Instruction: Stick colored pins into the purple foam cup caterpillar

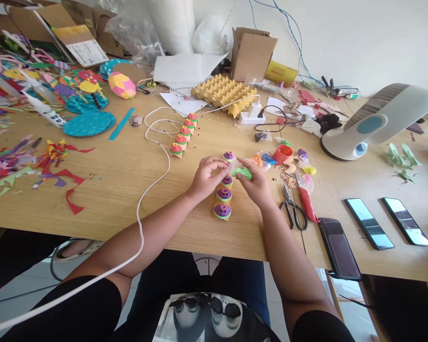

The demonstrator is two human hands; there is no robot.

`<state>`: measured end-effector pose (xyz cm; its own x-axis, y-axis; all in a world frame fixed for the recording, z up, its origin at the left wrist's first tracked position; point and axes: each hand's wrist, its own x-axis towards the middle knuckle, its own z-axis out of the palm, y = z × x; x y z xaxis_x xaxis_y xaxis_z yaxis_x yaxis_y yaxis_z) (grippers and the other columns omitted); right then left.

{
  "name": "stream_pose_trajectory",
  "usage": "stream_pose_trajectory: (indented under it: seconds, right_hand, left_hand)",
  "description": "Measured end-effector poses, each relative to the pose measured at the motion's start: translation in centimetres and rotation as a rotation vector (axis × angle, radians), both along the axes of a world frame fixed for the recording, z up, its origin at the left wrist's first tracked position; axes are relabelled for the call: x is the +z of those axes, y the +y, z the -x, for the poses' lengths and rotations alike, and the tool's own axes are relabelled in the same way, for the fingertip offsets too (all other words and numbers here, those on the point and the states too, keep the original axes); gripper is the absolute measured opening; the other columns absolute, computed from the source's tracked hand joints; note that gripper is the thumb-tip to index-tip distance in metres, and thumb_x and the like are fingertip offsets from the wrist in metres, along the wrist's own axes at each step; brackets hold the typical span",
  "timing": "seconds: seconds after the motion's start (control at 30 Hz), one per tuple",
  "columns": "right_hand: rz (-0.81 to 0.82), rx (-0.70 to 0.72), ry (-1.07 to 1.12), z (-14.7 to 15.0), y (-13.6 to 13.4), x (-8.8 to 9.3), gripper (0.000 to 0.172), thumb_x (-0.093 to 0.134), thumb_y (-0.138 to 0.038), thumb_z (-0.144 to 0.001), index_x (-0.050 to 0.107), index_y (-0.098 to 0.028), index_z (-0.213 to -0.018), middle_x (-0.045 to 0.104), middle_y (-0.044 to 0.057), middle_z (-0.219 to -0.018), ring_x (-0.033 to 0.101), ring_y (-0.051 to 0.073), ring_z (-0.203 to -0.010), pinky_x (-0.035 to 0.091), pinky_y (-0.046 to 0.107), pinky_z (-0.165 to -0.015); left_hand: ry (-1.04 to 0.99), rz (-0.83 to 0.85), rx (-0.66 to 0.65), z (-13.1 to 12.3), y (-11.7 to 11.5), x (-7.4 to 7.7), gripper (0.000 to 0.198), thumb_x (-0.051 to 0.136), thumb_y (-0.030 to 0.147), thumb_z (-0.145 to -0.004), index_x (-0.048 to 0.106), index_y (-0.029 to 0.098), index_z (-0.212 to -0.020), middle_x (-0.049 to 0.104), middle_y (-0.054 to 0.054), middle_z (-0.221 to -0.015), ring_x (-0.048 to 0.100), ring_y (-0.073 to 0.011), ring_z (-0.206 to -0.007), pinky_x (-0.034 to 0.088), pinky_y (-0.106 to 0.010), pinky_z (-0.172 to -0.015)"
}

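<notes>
The green-clay bag (pixel 244 172), held by the right hand (pixel 257 184) and pinched by the left hand (pixel 207 176), should be kept off the purple-topped egg-carton strip (pixel 224 195).

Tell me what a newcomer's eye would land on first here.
Probably the row of purple-topped cups at the middle of the table's near side, with the left hand and right hand about its far part and a bright green lump in the right. Next, likely the row of red-topped cups, farther back and to the left, then the big white fan toward the right.
</notes>
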<state>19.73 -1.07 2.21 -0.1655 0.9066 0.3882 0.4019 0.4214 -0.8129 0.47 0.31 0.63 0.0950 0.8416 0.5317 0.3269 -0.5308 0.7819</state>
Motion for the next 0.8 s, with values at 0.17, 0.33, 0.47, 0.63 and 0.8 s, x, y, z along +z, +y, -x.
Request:
stream_pose_trajectory:
  seconds: [0.17, 0.33, 0.47, 0.63, 0.8]
  right_hand:
    - [0.027, 0.045, 0.043, 0.1, -0.2, 0.1, 0.043, 0.065, -0.037, -0.091, 0.064, -0.026, -0.133, 0.068, 0.007, -0.129, 0.063, 0.025, -0.116, 0.051, 0.043, -0.102]
    - [0.077, 0.082, 0.086, -0.3, 0.0, 0.0, 0.039, 0.061, -0.044, -0.092, 0.066, -0.027, -0.127, 0.07, 0.007, -0.121, 0.066, 0.023, -0.108, 0.054, 0.041, -0.097]
    - [0.033, -0.202, 0.177, -1.8, 0.7, 0.1, 0.04, 0.062, -0.042, -0.09, 0.063, -0.025, -0.126, 0.069, 0.007, -0.113, 0.068, 0.021, -0.097, 0.057, 0.039, -0.089]
    - [-0.034, -0.573, 0.385, -4.0, 1.4, 0.4, 0.036, 0.056, -0.042, -0.093, 0.05, -0.026, -0.126, 0.064, 0.004, -0.105, 0.068, 0.015, -0.076, 0.056, 0.032, -0.068]
    - [-0.012, -0.615, 0.489, -4.3, 1.5, 0.8, 0.026, 0.055, -0.039, -0.092, 0.05, -0.025, -0.113, 0.063, 0.003, -0.102, 0.065, 0.012, -0.068, 0.049, 0.026, -0.059]
  left_hand:
    - [0.029, -0.055, -0.007, 0.0, -0.1, 0.1, 0.009, 0.066, 0.031, -0.091, 0.07, 0.024, -0.087, 0.07, -0.004, -0.105, 0.061, -0.0209, -0.109, 0.044, -0.04, -0.104]
    - [0.053, -0.089, 0.018, 0.0, -0.3, 0.4, 0.008, 0.067, 0.031, -0.091, 0.07, 0.024, -0.088, 0.07, -0.003, -0.103, 0.061, -0.0209, -0.108, 0.044, -0.039, -0.103]
    - [0.03, -0.042, 0.05, 0.1, -0.2, 0.2, 0.011, 0.065, 0.029, -0.092, 0.07, 0.024, -0.1, 0.07, -0.003, -0.106, 0.061, -0.0209, -0.109, 0.045, -0.038, -0.101]
    - [-0.044, 0.056, 0.135, 0.3, 0.4, -0.8, 0.01, 0.063, 0.026, -0.091, 0.07, 0.024, -0.098, 0.071, -0.003, -0.106, 0.062, -0.0211, -0.106, 0.048, -0.035, -0.092]
    - [-0.123, 0.092, 0.192, 0.5, 0.9, -1.2, 0.011, 0.063, 0.028, -0.09, 0.07, 0.024, -0.098, 0.071, -0.004, -0.107, 0.063, -0.0213, -0.107, 0.048, -0.034, -0.089]
